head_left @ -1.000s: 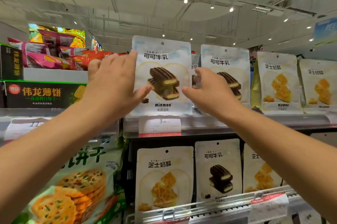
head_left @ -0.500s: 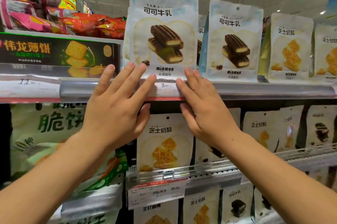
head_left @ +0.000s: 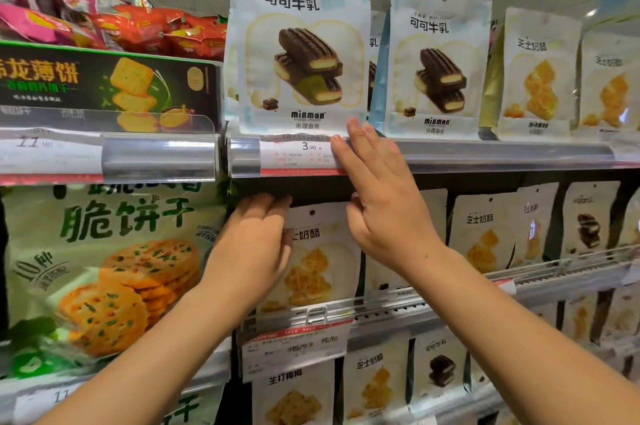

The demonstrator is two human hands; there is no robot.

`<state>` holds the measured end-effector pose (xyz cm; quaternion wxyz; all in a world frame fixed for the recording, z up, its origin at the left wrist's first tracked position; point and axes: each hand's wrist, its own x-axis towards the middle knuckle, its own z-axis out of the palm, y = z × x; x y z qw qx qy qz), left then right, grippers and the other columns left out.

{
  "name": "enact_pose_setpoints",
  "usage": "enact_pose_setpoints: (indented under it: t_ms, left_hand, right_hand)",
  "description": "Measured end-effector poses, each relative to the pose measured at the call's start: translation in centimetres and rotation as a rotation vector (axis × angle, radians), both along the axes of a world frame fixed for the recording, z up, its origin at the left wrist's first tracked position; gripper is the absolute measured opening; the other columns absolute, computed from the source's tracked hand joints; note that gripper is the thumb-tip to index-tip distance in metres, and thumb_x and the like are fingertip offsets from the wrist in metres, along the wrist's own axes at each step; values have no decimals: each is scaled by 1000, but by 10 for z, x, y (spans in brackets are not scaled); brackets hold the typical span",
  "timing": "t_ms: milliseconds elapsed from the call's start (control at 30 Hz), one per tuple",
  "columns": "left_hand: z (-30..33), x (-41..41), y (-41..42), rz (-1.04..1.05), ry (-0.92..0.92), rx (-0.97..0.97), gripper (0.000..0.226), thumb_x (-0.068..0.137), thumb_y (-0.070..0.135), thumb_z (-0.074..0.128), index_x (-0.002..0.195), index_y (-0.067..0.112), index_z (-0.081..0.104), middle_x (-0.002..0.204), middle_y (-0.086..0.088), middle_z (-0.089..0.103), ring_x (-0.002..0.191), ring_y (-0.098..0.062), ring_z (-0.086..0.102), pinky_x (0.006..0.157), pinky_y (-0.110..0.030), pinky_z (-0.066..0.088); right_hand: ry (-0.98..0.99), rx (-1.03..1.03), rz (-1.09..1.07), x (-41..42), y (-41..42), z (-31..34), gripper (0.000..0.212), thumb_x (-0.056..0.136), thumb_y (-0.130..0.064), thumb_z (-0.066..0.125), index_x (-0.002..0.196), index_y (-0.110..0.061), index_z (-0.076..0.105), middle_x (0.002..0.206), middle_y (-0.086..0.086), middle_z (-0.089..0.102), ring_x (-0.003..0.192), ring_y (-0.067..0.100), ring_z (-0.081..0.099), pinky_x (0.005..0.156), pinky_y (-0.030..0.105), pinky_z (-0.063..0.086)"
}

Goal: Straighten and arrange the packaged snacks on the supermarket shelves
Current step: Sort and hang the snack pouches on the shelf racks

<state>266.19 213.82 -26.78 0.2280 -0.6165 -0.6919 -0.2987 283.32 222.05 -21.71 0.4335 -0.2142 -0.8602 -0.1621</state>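
Both hands have dropped since half a second ago: the left hand (head_left: 251, 244) has left the price rail and now lies against the cream cheese-biscuit pouch (head_left: 317, 258) on the shelf below, fingers loosely bent along its upper left edge with the tips under the shelf, and whether they pinch it I cannot tell; the right hand (head_left: 384, 206) has its fingers straight and close together, tips touching the clear plastic price rail (head_left: 485, 153) just beside the bottom right corner of the front pouch above, thumb near the lower pouch's top edge. Largest in view, the big green cracker bag (head_left: 104, 269) at lower left reads 脆饼干 and 10种 and pictures round speckled crackers. Above it a dark green cardboard display box (head_left: 104, 85) reads 龙薄饼 and shows square crackers, with red and pink foil packets (head_left: 145, 30) heaped behind. On the top shelf the white-and-blue cocoa milk biscuit pouch (head_left: 301, 44) stands upright, long axis vertical, face forward, marked 可可牛乳 and minmon; a second matching pouch (head_left: 438, 61) stands to its right, then cream pouches marked 芝士奶酪 (head_left: 538, 75). Under the front pouch the white price tag (head_left: 298, 151) reads 3.90; the red-edged sale tag (head_left: 294, 345) lower down reads 9.9
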Motion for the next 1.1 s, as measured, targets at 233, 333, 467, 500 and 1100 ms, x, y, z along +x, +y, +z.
enact_pose_setpoints:
  t_ms: [233, 333, 467, 500, 1100]
  left_hand:
    - [8, 4, -15, -254, -135, 140, 18, 80, 1, 70, 98, 6, 71, 91, -8, 64, 83, -23, 62, 71, -28, 47]
    - [15, 11, -26, -374, -75, 209, 19, 77, -6, 69, 92, 6, 70, 88, -5, 61, 76, -16, 58, 64, -17, 43]
    - [32, 32, -30, -468, -78, 314, 21, 75, -9, 67, 89, 5, 70, 87, -4, 61, 77, -14, 56, 71, -14, 42]
    - [36, 39, -30, -487, -87, 332, 20, 75, -9, 67, 89, 6, 70, 86, -4, 61, 78, -14, 55, 73, -13, 41]
    - [-4, 254, 30, -949, -293, 120, 9, 91, 27, 62, 94, 21, 68, 85, 14, 63, 80, -3, 59, 69, -27, 51]
  right_hand:
    - [-62, -115, 19, 13, -14, -30, 71, 93, -28, 53, 152, -11, 19, 162, 9, 2, 149, 22, -5, 121, 44, 1]
    - [-119, -147, -1, 29, -22, -37, 68, 92, -32, 60, 149, -9, 31, 161, 8, 10, 149, 21, 5, 118, 51, 20]
    - [-37, -210, -37, 49, -35, -14, 41, 89, -22, 64, 129, -15, 57, 140, 2, 51, 130, 16, 45, 105, 41, 41]
    - [-31, -236, -68, 55, -37, -8, 31, 89, -20, 63, 120, -17, 61, 127, -1, 60, 117, 15, 53, 98, 40, 47]
    - [31, -463, -609, 323, -79, -48, 18, 82, -25, 72, 71, -20, 59, 65, -13, 57, 61, 1, 50, 55, 20, 34]
